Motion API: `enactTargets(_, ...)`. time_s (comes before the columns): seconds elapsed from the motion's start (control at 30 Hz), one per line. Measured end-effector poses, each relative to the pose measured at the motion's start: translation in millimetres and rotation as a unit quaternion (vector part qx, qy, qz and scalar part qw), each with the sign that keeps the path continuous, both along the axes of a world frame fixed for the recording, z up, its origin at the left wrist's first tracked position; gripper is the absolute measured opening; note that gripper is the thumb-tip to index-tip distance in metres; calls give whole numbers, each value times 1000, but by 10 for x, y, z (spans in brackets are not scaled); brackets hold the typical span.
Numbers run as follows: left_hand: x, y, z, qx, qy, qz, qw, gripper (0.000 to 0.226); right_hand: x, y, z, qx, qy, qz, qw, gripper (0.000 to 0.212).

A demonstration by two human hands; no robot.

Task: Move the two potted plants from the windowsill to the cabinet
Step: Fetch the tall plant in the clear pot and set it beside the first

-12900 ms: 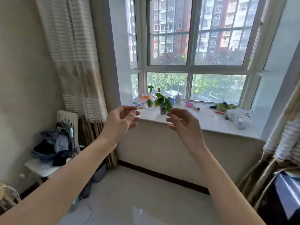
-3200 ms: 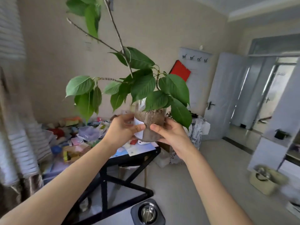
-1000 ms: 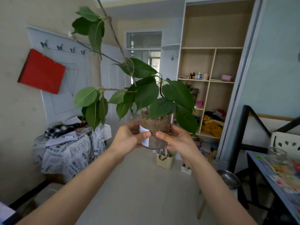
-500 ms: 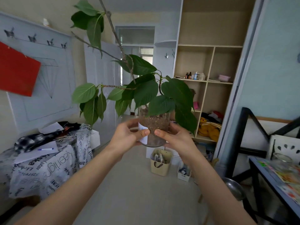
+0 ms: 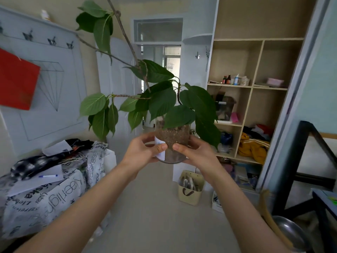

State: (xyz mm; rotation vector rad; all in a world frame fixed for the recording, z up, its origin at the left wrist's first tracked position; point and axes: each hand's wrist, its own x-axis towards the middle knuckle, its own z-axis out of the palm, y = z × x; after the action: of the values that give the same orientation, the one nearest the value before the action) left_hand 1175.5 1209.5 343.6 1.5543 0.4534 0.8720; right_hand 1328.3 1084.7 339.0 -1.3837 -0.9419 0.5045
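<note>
I hold a potted plant [image 5: 174, 137] upright at chest height in mid-air. It is a clear pot full of brown soil with a white label, and woody stems with broad green leaves rise from it. My left hand [image 5: 144, 152] grips the pot's left side and my right hand [image 5: 196, 152] grips its right side. The open-shelf cabinet [image 5: 251, 86] stands ahead on the right, with beige compartments. The second plant and the windowsill are out of view.
A table draped in a printed cloth [image 5: 45, 194] with papers and clothes stands at left. A beige bag [image 5: 190, 187] sits on the floor below the cabinet. A black metal frame [image 5: 299, 161] and a steel bowl [image 5: 290, 230] are at right. A doorway [image 5: 160, 84] lies ahead.
The view has moved forward toward the cabinet and doorway, which look larger. Both hands keep the same grip on the pot.
</note>
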Motion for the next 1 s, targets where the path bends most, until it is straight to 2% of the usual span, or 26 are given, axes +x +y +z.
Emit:
enactTargets(0.13, 330, 335, 39, 9, 11, 22, 1000, 28, 407, 449, -36, 6, -2, 5, 1000, 74)
enactTargets(0.47, 1200, 1345, 205, 17, 11, 62, 998, 44, 1346, 1580, 172, 7, -15, 59, 998, 65)
enactTargets(0.67, 1530, 1957, 146, 16, 14, 57, 998, 42, 1686, 2191, 108, 1, -23, 55, 998, 100)
enactTargets(0.73, 1655, 2183, 128, 23, 20, 59, 998, 45, 1792, 2404, 90, -3, -28, 41, 999, 105)
enactTargets(0.87, 1923, 2735, 102, 24, 19, 53, 998, 53, 1990, 2897, 72, -4, -27, 18, 999, 95)
enactTargets(1.0, 2173, 3319, 157, 32, 4, 39, 999, 41, 2176, 3423, 139, -1, -25, -22, 999, 87)
